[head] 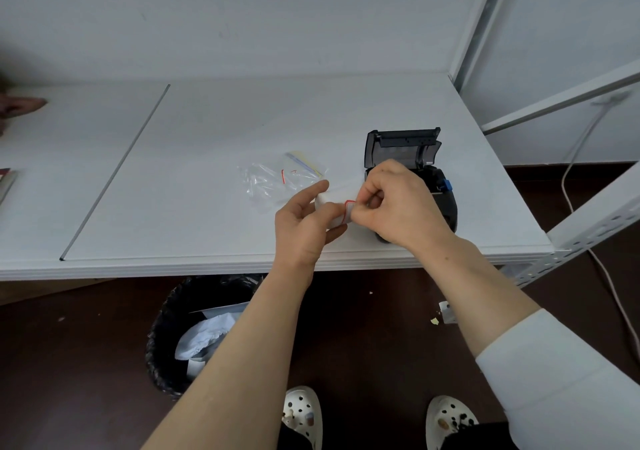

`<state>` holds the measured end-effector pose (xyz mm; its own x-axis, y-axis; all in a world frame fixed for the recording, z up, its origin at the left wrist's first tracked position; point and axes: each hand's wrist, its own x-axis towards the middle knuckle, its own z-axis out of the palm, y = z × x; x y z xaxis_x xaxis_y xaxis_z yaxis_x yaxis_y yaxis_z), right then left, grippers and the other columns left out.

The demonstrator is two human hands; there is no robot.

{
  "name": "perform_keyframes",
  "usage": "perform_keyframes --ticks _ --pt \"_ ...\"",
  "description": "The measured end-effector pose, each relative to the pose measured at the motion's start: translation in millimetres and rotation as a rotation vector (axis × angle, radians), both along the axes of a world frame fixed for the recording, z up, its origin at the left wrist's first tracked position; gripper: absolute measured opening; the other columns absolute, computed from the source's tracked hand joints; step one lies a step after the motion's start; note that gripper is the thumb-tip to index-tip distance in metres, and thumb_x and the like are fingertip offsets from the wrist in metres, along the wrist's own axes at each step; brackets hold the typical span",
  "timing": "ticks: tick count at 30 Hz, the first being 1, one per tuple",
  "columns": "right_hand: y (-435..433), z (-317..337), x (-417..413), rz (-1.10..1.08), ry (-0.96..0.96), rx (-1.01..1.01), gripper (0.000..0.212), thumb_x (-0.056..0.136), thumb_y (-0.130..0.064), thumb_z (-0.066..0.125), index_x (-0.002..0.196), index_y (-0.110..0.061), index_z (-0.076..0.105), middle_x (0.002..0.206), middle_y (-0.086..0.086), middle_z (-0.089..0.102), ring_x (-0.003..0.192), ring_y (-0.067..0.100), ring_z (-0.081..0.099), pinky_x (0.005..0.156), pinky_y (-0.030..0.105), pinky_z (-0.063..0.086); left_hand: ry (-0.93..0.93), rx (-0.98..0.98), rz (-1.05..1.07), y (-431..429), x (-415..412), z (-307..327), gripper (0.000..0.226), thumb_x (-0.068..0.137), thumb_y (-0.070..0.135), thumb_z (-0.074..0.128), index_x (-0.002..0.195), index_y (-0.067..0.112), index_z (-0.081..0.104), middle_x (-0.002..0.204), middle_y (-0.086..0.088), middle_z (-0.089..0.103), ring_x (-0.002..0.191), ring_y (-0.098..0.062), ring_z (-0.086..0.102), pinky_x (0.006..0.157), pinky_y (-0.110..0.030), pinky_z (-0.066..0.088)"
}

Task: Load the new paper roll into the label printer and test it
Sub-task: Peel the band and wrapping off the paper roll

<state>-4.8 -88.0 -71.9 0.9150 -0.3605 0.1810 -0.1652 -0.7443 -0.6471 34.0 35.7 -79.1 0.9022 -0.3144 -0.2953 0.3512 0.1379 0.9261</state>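
Observation:
A small white paper roll [327,203] with red-edged labels is held above the white table [194,207], near its front edge. My left hand [304,222] grips the roll from the left. My right hand [394,203] pinches the roll's loose end, a red-bordered label [349,209], between thumb and fingers. Behind my right hand stands the black label printer [434,186] with its lid [403,146] swung up and open; a blue latch shows on its right side. Most of the paper bay is hidden by my right hand.
An empty clear plastic bag [280,177] lies on the table left of the printer. A black bin [194,332] with paper scraps stands under the table edge. A white metal shelf frame [588,221] and a cable [575,158] are at the right. Another person's hand shows at far left [20,105].

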Motion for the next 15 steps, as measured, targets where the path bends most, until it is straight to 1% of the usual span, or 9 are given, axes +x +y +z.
perform_keyframes --ticks 1,3,6,10,15 --pt "-0.4 -0.4 -0.2 0.0 -0.006 -0.001 0.013 0.073 -0.019 0.072 0.07 -0.009 0.065 0.088 -0.003 0.049 0.057 0.001 0.045 0.067 0.023 0.04 0.012 -0.005 -0.001 0.0 0.3 -0.1 0.04 0.078 -0.004 0.063 0.116 0.008 0.063 0.086 -0.017 0.06 0.077 -0.02 0.064 0.076 -0.033 0.061" --pt "-0.4 -0.7 -1.2 0.006 -0.014 0.002 0.013 0.074 -0.019 0.072 0.07 -0.009 0.065 0.088 -0.003 0.05 0.058 0.002 0.046 0.066 0.023 0.041 0.036 -0.017 -0.002 0.0 0.8 -0.3 0.038 0.078 -0.004 0.063 0.114 0.009 0.064 0.09 -0.018 0.06 0.082 -0.023 0.063 0.076 -0.033 0.061" --pt "-0.4 -0.1 -2.7 0.018 -0.022 0.01 0.014 0.073 -0.02 0.073 0.071 -0.009 0.065 0.087 -0.003 0.052 0.061 0.008 0.049 0.067 0.023 0.042 0.063 -0.029 -0.005 -0.1 1.8 -1.4 0.038 0.078 -0.002 0.064 0.114 0.009 0.064 0.091 -0.016 0.062 0.083 -0.023 0.063 0.075 -0.033 0.061" --pt "-0.5 -0.4 -2.3 0.026 -0.051 0.031 0.013 0.071 -0.017 0.075 0.068 -0.011 0.063 0.086 -0.003 0.052 0.061 0.007 0.051 0.067 0.025 0.046 0.095 -0.048 0.002 0.7 3.4 -3.7 0.039 0.078 0.001 0.064 0.116 0.009 0.063 0.093 -0.013 0.065 0.086 -0.022 0.064 0.076 -0.034 0.061" --pt "0.3 0.4 -3.5 0.051 -0.081 0.041 0.017 0.07 -0.018 0.075 0.067 -0.016 0.059 0.085 -0.003 0.052 0.067 0.015 0.057 0.069 0.028 0.051 0.111 -0.052 0.023 0.3 5.1 -5.3 0.037 0.08 0.003 0.063 0.117 0.007 0.063 0.093 -0.013 0.063 0.085 -0.022 0.064 0.077 -0.035 0.061"
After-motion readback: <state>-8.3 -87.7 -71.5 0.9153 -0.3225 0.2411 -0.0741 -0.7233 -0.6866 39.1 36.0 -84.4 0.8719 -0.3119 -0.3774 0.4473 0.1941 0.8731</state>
